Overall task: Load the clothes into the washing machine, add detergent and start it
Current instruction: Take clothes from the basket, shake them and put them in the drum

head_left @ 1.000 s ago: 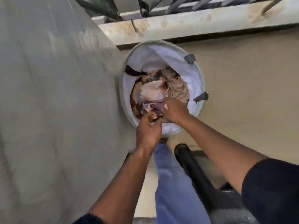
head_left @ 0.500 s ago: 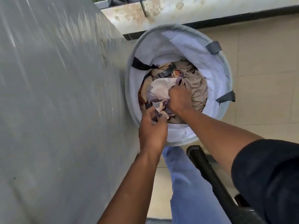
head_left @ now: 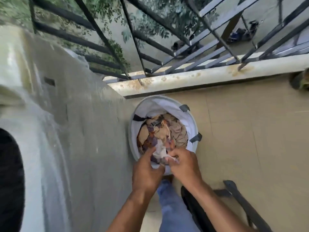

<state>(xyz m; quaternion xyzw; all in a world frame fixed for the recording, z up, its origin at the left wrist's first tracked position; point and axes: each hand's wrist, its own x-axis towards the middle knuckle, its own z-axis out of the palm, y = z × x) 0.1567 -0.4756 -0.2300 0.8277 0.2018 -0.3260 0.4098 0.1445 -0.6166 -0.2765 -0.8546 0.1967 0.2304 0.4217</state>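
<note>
Both hands meet over the near rim of the laundry basket (head_left: 192, 119), each pinching the same bunched garment (head_left: 160, 151). On the left, the left hand (head_left: 147, 173) has its fingers curled shut around a fold of the pale, purple-patterned cloth, thumb pressed in from above. Just beside it, the right hand (head_left: 184, 164) is also closed, fingertips nipping a white edge of the same piece. The garment is lifted slightly above the rest of the clothes (head_left: 168, 131), a tan and patterned heap that fills the bottom of the basket.

Far left, the washing machine (head_left: 70, 131) takes up the whole side of the view, its pale grey casing blurred, with a dark rounded opening (head_left: 10, 178) at the frame's edge. The basket stands on the floor right against the machine's side; it is round, white-lined, with grey strap handles on its right rim. Below the hands, a blue trouser leg (head_left: 172, 210) shows, and right of it a dark chair frame (head_left: 242, 201). Beige floor tiles (head_left: 242, 139) spread to the right. Along the top, a stained ledge (head_left: 200, 77) carries black railing bars (head_left: 150, 39), with foliage beyond.
</note>
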